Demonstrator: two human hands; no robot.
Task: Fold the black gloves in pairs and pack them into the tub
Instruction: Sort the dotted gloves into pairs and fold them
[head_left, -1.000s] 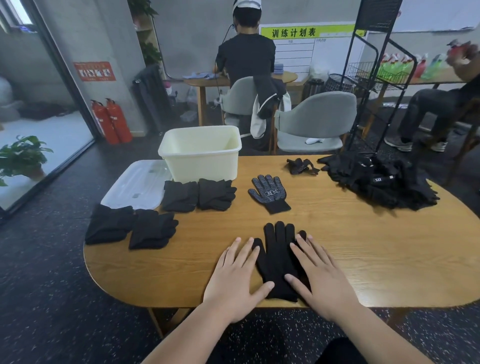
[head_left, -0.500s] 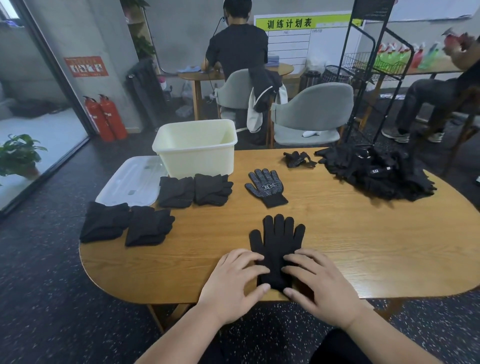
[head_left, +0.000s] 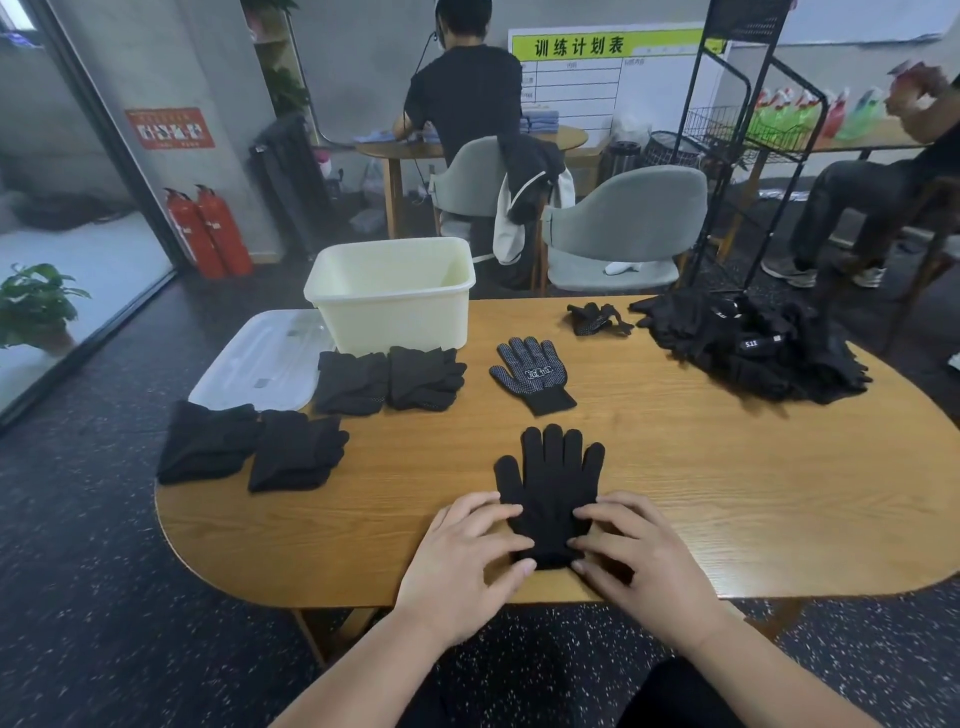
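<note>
- Wooden bench (head_left: 727, 493) with rounded ends stands in a room with a dark speckled floor; grey chairs and other persons are behind it.
- One black glove (head_left: 550, 478) lies flat at the near edge of the bench, its fingers pointing away from the person.
- The left hand (head_left: 467, 556) is at the left side of the cuff. Its fingers are bent, the fingertips lie on the glove, and the thumb is at the cuff end, so it pinches the cuff.
- The right hand (head_left: 639, 556) does the same at the right side of the cuff.
- The tub (head_left: 395, 306) stands at the far left edge, well apart from both hands, with its lid (head_left: 260, 358) beside it.
- Four folded pairs (head_left: 296, 452) lie between tub and hands, to the left.
- A dotted glove (head_left: 532, 371) lies just beyond the black glove; a glove pile (head_left: 753, 353) is far right.
</note>
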